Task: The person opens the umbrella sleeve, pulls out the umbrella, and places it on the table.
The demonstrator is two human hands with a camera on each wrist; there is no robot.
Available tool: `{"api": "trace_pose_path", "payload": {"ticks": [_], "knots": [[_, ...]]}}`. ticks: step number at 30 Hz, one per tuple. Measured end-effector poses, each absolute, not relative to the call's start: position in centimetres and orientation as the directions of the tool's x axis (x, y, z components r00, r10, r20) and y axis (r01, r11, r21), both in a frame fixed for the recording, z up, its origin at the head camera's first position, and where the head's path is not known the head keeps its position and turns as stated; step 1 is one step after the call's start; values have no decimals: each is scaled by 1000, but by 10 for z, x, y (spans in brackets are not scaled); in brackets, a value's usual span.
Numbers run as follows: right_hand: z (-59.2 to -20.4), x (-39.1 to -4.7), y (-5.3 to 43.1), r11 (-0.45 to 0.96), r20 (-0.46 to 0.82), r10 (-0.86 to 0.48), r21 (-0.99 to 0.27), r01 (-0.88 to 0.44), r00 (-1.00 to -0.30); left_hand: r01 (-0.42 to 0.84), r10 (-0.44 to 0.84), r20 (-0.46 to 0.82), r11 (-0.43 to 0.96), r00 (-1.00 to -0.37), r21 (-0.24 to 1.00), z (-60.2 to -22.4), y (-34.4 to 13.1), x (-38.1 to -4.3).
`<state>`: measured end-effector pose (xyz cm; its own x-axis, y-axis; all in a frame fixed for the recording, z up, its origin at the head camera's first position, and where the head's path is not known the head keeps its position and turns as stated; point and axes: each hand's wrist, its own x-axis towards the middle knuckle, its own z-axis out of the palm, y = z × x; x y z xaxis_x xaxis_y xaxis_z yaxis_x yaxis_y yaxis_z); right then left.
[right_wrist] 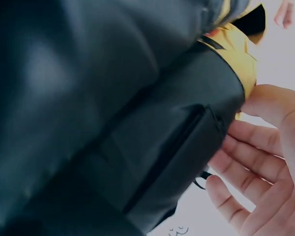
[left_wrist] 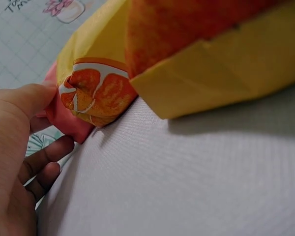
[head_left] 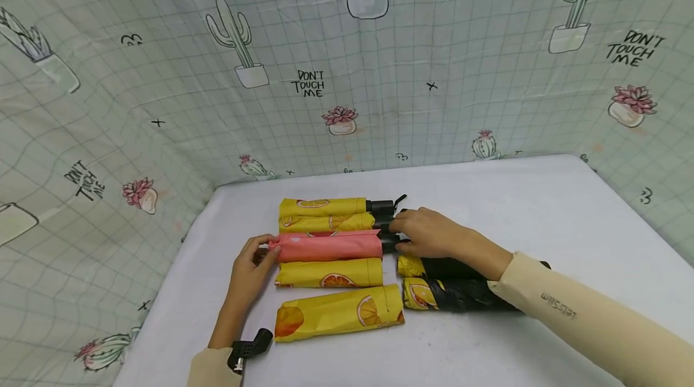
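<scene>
A folding umbrella in a pink sleeve (head_left: 331, 247) lies across the middle of a row, its black handle (head_left: 389, 243) pointing right. My left hand (head_left: 252, 260) pinches the sleeve's left end; in the left wrist view the thumb (left_wrist: 34, 98) rests on the pink cloth. My right hand (head_left: 431, 233) holds the handle end, its fingertips partly hidden. Behind lie two umbrellas in yellow sleeves with orange-slice prints, the far one (head_left: 347, 206) and the nearer one (head_left: 355, 222). In front are two yellow sleeves, one close (head_left: 358, 272) and one nearer me (head_left: 338, 313), without visible handles.
Black-and-yellow folded umbrellas, one in front (head_left: 461, 295) and one behind it (head_left: 434, 267), lie under my right forearm. Their black cloth (right_wrist: 172, 118) fills much of the right wrist view. The white table (head_left: 488, 194) meets a cactus-print cloth backdrop (head_left: 412, 122).
</scene>
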<state>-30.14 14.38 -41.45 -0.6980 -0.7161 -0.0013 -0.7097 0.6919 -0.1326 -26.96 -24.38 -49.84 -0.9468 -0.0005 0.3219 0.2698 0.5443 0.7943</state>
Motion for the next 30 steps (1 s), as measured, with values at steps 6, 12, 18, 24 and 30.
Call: {"api": "trace_pose_path", "payload": {"ticks": [6, 12, 18, 24, 30], "knots": [[-422, -304, 133, 685, -6, -727, -63, -725, -686, 244, -11, 301, 558, -954, 794, -501, -246, -267], [-428, -308, 126, 672, 23, -741, 17, -741, -671, 251, -19, 317, 567, -948, 785, -501, -248, -268], [-428, -313, 131, 654, 76, -757, 112, -749, -649, 272, -20, 354, 602, -935, 751, -503, -243, -270], [-420, -310, 140, 649, 98, -760, 72, -757, -642, 278, -29, 371, 609, -928, 743, -506, -241, -271], [-409, -310, 148, 648, 109, -759, 41, -760, -642, 316, -27, 419, 613, -907, 724, -503, -245, -272]]}}
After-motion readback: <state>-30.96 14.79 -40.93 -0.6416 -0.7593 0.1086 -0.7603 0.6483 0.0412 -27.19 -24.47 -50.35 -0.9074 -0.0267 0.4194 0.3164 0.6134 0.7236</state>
